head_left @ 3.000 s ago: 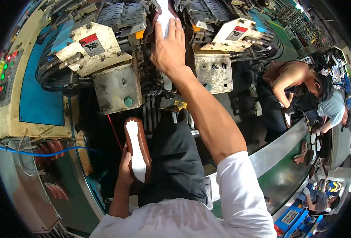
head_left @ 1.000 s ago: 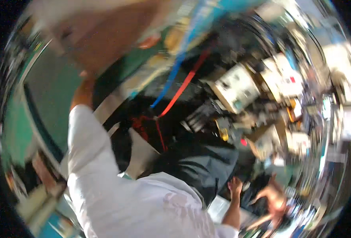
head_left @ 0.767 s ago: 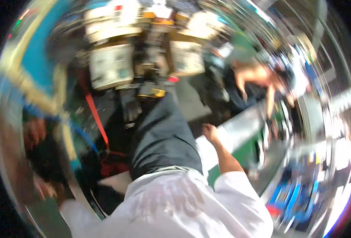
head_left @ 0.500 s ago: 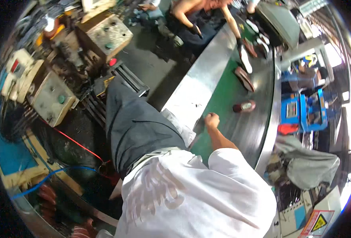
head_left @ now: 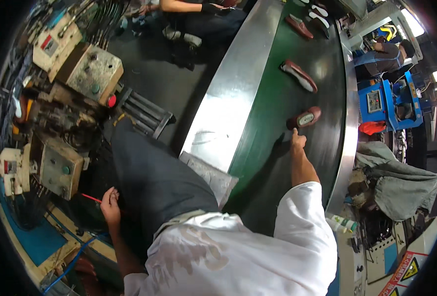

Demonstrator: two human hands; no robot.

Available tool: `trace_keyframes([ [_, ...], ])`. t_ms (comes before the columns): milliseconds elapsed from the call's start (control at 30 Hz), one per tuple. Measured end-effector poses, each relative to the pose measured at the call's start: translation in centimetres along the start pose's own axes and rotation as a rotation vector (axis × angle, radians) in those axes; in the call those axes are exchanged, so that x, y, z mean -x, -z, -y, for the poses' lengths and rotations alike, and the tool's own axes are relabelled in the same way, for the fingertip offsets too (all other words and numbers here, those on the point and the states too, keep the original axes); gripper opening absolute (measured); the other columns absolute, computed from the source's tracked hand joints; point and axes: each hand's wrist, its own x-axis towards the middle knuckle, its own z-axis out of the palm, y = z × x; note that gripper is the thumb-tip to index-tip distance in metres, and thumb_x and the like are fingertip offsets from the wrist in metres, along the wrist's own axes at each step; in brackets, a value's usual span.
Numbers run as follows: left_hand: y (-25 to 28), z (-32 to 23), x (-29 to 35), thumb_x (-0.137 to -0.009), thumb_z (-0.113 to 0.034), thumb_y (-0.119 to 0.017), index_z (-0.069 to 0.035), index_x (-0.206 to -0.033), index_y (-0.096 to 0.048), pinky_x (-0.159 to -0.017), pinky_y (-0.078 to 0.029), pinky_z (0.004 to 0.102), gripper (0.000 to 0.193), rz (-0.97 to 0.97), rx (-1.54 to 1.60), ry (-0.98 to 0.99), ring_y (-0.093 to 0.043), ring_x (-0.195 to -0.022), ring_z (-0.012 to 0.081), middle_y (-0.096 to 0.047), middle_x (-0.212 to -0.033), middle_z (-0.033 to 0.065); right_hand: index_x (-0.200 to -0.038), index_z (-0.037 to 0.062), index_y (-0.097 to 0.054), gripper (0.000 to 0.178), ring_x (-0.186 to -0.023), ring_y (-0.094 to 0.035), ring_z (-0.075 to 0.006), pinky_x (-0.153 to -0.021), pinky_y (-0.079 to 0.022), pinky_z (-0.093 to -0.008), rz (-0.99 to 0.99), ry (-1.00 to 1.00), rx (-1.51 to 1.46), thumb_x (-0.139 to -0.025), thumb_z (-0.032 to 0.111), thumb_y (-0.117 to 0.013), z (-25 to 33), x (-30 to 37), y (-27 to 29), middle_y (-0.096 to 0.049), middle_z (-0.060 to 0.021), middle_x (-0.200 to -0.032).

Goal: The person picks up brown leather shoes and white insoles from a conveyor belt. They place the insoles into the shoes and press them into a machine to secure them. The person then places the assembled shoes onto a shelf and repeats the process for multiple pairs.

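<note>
On the dark green conveyor belt (head_left: 258, 123) lies a brown-red shoe (head_left: 306, 119) with a pale insole, its toe pointing away to the right. My right hand (head_left: 298, 140) is at its near edge, index finger stretched to the shoe and the other fingers curled. Whether the fingertip touches the shoe cannot be made out. Nothing shows in that hand. My left hand (head_left: 111, 204) hangs low at my left side, fingers half bent and apart, beside a thin red hose (head_left: 91, 198). Farther up the belt lies another brown-red shoe (head_left: 299, 76).
A metal ledge (head_left: 223, 113) runs along the belt's left side, with a grey-white cloth (head_left: 209, 176) at its near end. Machines with control boxes (head_left: 60, 170) stand left, near a dark rack (head_left: 147, 113). A co-worker (head_left: 199, 19) sits beyond. Blue equipment (head_left: 388, 106) stands right.
My right hand has moved rightward and forward to the nearest shoe, its index finger now extended. My left hand has come into view. The co-worker's arm has drawn back from the belt.
</note>
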Motion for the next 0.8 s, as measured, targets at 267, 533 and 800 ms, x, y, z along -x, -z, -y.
trace_keyframes([
  [267, -7.9, -12.6, -8.8, -0.103, 0.007, -0.053, 0.007, -0.121, -0.07, -0.092, -0.057, 0.0342, 0.025, 0.164, -0.191, -0.275, -0.074, -0.098, 0.0253, -0.074, -0.107, 0.0171, -0.132, -0.014, -0.065, 0.074, -0.126, -0.068, -0.0453, -0.105, -0.053, -0.0492, 0.019, -0.14, -0.248, -0.089, 0.044, -0.082, 5.3, -4.5, -2.2, -0.07, -0.0339, -0.13],
  [533, -12.0, -15.3, -10.5, -0.101, 0.006, -0.053, 0.008, -0.116, -0.071, -0.087, -0.058, 0.0383, 0.023, 0.271, -0.159, -0.387, -0.074, -0.096, 0.0306, -0.074, -0.103, 0.0193, -0.136, -0.0112, -0.055, 0.08, -0.123, -0.066, -0.0475, -0.106, -0.051, -0.0512, 0.123, 0.023, -0.191, -0.085, 0.046, -0.08, -2.8, 7.0, 0.5, -0.068, -0.0341, -0.128],
  [800, -12.6, -15.6, -8.9, -0.099, 0.004, -0.057, 0.007, -0.115, -0.074, -0.089, -0.059, 0.0373, 0.023, 0.336, -0.033, -0.412, -0.076, -0.098, 0.0309, -0.077, -0.106, 0.0206, -0.15, -0.0082, -0.049, 0.097, -0.129, -0.065, -0.0434, -0.111, -0.05, -0.047, -0.036, -0.13, -0.144, -0.075, 0.04, -0.089, -8.4, 20.8, 0.7, -0.065, -0.0312, -0.139],
])
